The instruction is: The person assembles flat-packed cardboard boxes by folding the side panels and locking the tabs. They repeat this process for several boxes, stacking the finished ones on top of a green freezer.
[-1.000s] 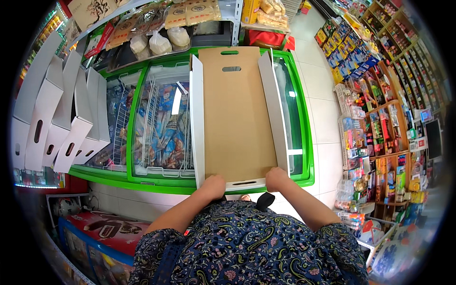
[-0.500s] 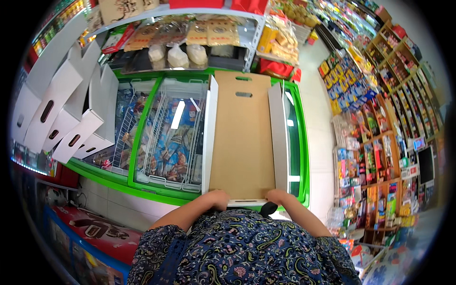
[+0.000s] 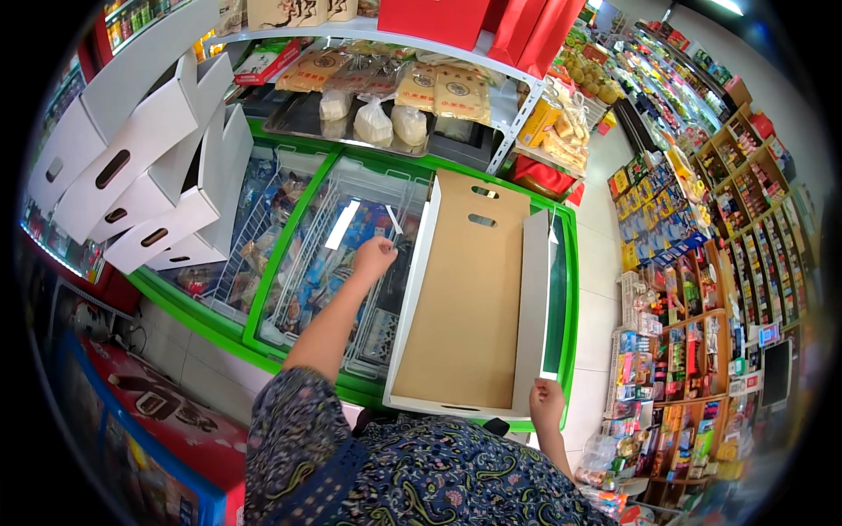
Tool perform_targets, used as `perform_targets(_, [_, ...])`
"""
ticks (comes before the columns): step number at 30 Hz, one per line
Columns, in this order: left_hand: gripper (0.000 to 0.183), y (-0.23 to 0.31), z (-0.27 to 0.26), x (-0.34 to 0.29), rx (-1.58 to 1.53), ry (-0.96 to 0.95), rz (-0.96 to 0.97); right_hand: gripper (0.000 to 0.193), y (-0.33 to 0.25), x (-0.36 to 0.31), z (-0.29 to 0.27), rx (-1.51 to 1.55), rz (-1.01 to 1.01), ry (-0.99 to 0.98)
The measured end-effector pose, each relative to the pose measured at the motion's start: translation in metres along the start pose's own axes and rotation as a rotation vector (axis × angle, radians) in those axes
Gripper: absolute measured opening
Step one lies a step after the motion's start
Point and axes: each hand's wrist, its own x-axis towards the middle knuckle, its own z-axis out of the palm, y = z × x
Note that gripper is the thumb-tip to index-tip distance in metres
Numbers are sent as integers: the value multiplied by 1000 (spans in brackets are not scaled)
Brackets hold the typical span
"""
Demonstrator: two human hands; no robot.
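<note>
A shallow cardboard box [image 3: 460, 324], brown inside and white on its side walls, lies on the green-framed freezer [image 3: 570, 289]. Its far end flap with two slots is laid out flat, while the near end stands folded up. My right hand [image 3: 545, 401] is closed at the near right corner, its fingers on the white side wall. Left of the box, over the freezer's glass, my left hand [image 3: 374, 258] is raised with curled fingers and nothing seen in them. Packaged frozen goods [image 3: 333, 263] show through the glass.
Several white folded boxes [image 3: 132, 188] with hand slots stack at the left of the freezer. Behind it rises a shelf [image 3: 421, 48] with bagged goods and red boxes. A red-and-blue chest [image 3: 167, 394] stands lower left; stocked shelves [image 3: 693, 324] line the right.
The near end of the box has come up into a wall. My left hand has left that edge and moved forward and left; my right hand has shifted to the right corner.
</note>
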Motion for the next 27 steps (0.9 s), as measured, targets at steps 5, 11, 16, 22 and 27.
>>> perform_targets(5, [47,5,46,71,195,105,-340,10,-23,-24,-9,-198,-114,-44])
perform_targets(11, [35,-7,73,97,346,54,-431,12,-4,-60,-35,-224,70,68])
perform_targets(16, [29,-73,25,73,331,73,-4,11,0,-58,-25,-204,103,79])
perform_targets(22, [22,-63,-156,-103,-134,-916,-292,35,10,-5,-15,-221,190,-32])
perform_targets(27, [28,-72,-221,-238,415,-1281,-717,54,18,80,10,-295,327,-323])
